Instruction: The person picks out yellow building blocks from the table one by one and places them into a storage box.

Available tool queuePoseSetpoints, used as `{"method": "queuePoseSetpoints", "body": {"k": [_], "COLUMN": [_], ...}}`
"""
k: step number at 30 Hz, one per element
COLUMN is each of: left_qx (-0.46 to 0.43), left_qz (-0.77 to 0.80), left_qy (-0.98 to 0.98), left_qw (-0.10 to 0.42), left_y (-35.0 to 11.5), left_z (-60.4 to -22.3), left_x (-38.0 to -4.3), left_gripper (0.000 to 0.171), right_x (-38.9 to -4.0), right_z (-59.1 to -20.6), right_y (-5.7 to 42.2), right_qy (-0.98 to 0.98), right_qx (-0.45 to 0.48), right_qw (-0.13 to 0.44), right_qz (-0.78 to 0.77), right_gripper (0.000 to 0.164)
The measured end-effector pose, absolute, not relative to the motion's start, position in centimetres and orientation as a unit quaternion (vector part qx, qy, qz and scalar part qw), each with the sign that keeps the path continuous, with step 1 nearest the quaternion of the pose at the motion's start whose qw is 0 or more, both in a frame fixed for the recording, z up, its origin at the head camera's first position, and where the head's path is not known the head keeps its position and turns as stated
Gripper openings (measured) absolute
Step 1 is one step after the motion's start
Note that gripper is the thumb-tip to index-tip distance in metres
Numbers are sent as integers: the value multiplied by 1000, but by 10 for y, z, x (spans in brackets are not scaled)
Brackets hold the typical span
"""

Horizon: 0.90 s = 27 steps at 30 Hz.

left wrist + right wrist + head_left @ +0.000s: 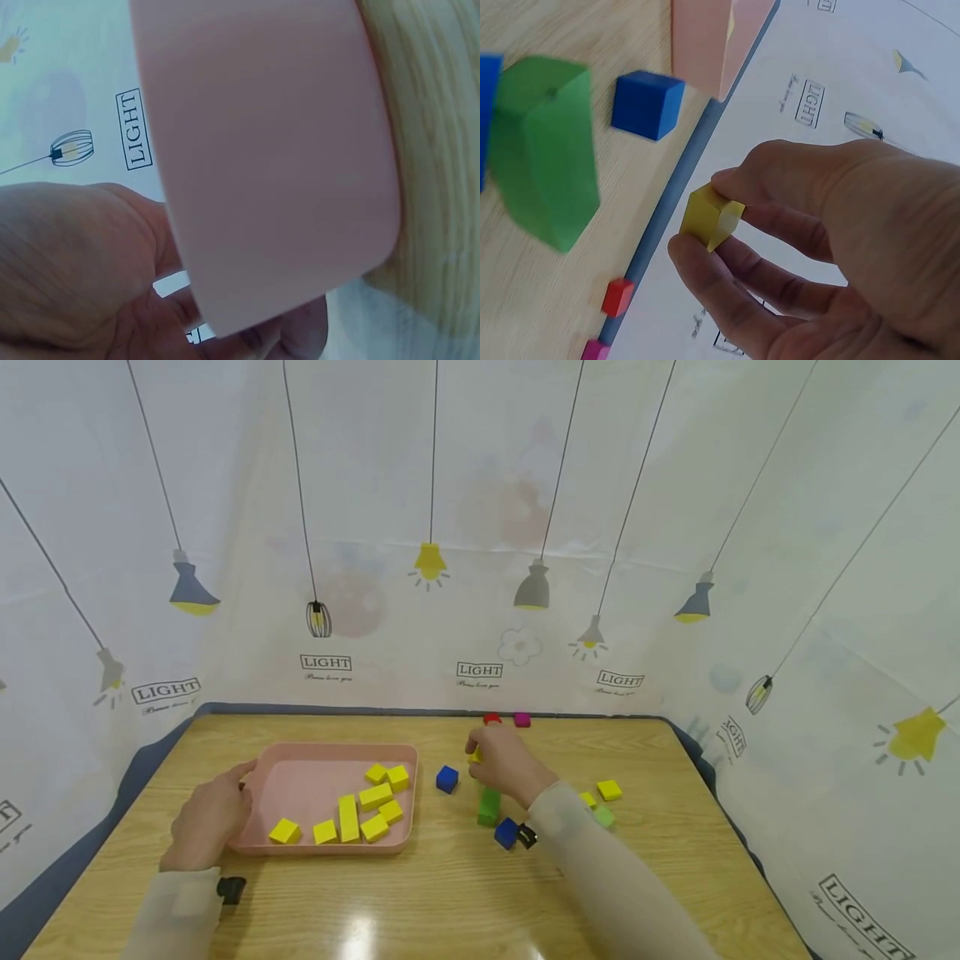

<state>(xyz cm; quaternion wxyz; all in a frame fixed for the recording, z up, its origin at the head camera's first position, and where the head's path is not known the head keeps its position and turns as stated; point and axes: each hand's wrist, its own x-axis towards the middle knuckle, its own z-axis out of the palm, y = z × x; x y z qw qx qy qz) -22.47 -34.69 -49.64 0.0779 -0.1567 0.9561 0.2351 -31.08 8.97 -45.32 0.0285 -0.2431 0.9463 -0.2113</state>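
Observation:
My right hand (507, 764) pinches a small yellow block (711, 216) between thumb and fingertips, held above the table. In the head view the hand covers most of that block. Below the hand stands a green block (489, 807), with one blue block (447, 779) to its left and another blue block (507, 833) in front of it. My left hand (212, 817) holds the left side of a pink tray (315, 745), thumb at the rim and fingers around the corner in the left wrist view. Several yellow blocks (348, 818) lie inside the tray, mostly toward its right.
At the table's back edge lie a red block (492, 719) and a magenta block (522, 720). Right of my right forearm are a yellow block (609, 790), another partly covered by the sleeve, and a light green block (603, 816). A patterned cloth surrounds the wooden table (420, 902).

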Motion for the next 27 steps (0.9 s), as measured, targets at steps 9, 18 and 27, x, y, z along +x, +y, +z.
{"method": "queuePoseSetpoints", "body": {"k": [9,18,27], "left_qx": [-155,-150,-153], "left_qz": [240,241,247], "left_qy": [955,956,954], "left_qw": [80,73,77], "left_y": [-348,-349,-349], "left_z": [-497,-497,-497], "left_x": [-225,-226,-226], "left_gripper": [63,63,64], "right_x": [-311,-305,-295], "right_z": [-452,-449,-450], "right_y": [54,19,-25], "right_qy": [940,936,932], "right_qx": [-273,-299,-305], "right_qw": [18,10,63], "right_qz": [-205,-183,-186], "right_gripper": [22,24,28]}}
